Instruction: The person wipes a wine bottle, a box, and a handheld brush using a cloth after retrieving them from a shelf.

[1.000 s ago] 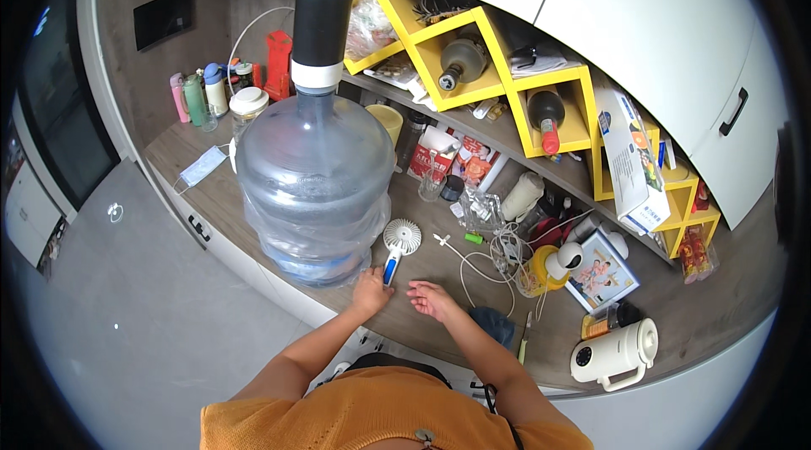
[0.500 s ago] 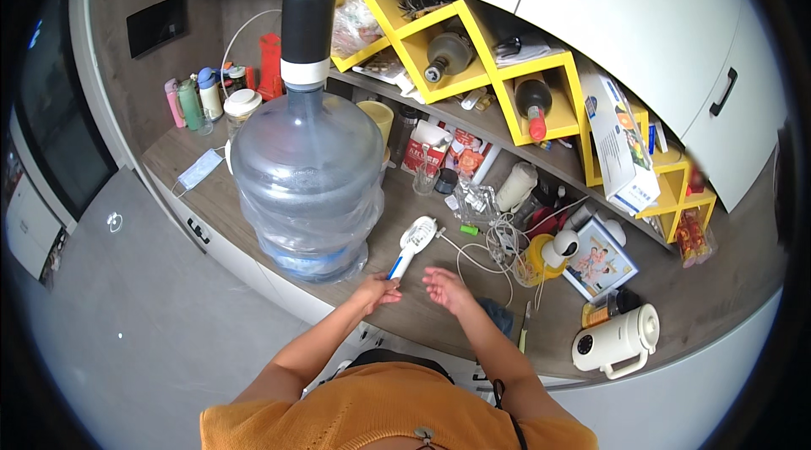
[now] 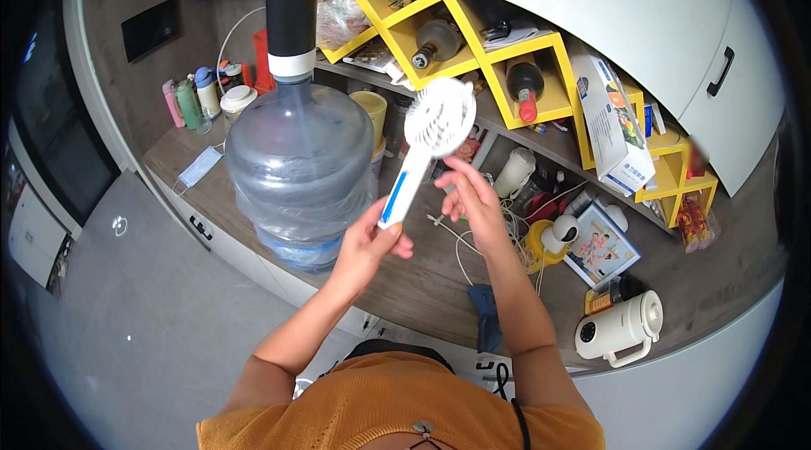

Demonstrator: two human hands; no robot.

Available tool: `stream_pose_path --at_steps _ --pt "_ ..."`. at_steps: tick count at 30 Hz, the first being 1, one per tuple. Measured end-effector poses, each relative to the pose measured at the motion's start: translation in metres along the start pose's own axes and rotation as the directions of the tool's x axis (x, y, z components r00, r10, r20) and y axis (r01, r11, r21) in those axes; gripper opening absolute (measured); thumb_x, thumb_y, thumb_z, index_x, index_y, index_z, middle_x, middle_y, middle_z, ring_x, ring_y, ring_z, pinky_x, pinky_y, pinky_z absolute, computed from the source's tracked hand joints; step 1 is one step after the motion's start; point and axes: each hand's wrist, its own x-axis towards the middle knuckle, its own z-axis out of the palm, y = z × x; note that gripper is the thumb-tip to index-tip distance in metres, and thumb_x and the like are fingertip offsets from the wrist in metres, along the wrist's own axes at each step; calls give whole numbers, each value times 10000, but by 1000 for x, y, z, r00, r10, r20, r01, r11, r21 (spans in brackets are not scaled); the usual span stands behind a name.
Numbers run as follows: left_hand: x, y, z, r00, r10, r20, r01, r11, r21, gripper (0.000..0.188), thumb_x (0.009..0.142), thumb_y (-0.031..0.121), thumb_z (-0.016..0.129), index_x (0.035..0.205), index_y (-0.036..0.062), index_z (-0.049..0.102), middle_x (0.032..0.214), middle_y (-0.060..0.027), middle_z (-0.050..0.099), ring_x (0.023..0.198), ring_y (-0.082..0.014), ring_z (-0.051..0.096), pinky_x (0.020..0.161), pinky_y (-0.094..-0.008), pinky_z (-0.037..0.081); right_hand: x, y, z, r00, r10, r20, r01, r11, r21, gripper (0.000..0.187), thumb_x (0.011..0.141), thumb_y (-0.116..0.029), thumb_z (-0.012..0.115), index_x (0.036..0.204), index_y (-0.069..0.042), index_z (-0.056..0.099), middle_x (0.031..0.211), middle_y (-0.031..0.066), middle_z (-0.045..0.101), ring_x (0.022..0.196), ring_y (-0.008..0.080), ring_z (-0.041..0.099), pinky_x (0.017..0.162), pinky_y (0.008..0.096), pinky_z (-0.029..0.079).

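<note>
My left hand [image 3: 365, 248] is closed round the lower handle of a white handheld fan [image 3: 440, 118]. A blue strip runs along the handle, and the round grille head points up and away, above the counter. My right hand [image 3: 471, 202] is raised just right of the fan, below its head. Its fingers are apart and loosely bent, with nothing between them; it looks apart from the fan. Left of the fan stands a large clear-blue water bottle [image 3: 297, 142] with a black-and-white pump [image 3: 291, 24] on top. A white cable [image 3: 460, 260] lies on the counter near my right hand.
Yellow zigzag shelving [image 3: 397, 18] with bottles runs along the back. On the right are a framed photo [image 3: 601, 246], a white camera on a yellow base [image 3: 558, 235] and a cream kettle [image 3: 619, 328]. A dark blue cloth [image 3: 485, 317] hangs at the counter's front edge.
My left hand has lifted the fan up from low over the counter, so it appears larger. My right hand has risen alongside it. The white cable's end now lies apart from the fan.
</note>
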Motion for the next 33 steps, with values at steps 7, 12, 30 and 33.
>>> stream_pose_path --at_steps 7,12,30,33 --pt "56 41 14 939 342 -46 -342 940 6 410 917 91 481 1295 -33 383 947 -75 567 722 -114 571 659 -261 516 60 -32 40 965 -226 131 241 964 -109 419 958 -217 438 1322 -17 389 909 20 561 616 37 499 487 178 392" --pt "92 49 10 822 534 -198 -492 841 225 369 908 115 507 1246 -23 453 903 -54 587 688 -77 547 603 -224 490 89 -38 49 968 -181 175 200 975 -97 427 950 -219 455 1334 -41 394 873 9 554 624 38 497 491 181 396" --pt "171 100 3 639 701 -315 -543 702 460 291 865 179 556 1074 -24 565 873 -142 617 801 -206 590 711 -323 459 159 -64 52 945 -260 197 294 940 -171 452 944 -230 478 1302 38 415 1169 122 560 993 143 538 863 271 434" --pt "187 106 -2 568 743 -354 -541 661 520 302 868 198 556 1063 -33 562 842 -137 619 723 -183 591 653 -304 467 158 -56 49 952 -242 189 269 954 -135 452 943 -227 479 1309 30 409 1192 131 554 985 147 545 857 268 431"
